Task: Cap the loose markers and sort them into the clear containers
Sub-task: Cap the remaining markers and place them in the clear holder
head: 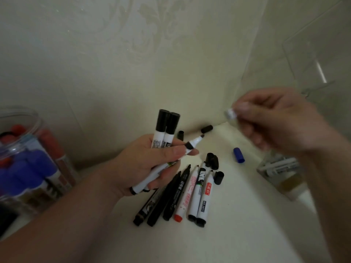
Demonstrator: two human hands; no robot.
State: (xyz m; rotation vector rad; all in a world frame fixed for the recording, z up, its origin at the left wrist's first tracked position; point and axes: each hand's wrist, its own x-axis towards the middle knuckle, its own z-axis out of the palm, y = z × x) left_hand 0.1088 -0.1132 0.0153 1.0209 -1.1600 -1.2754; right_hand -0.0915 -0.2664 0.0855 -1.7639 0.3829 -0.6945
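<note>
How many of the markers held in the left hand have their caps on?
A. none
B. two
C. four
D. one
B: two markers with black caps stand up out of the left hand, while the third marker in that hand shows a bare tip.

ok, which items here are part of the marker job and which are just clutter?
Job: left hand, its three markers, uncapped markers on table, black caps, blue cap, left jar, right container, right hand pinching blurred white piece.
Lying about: dark object at lower left edge, unidentifiable.
</note>
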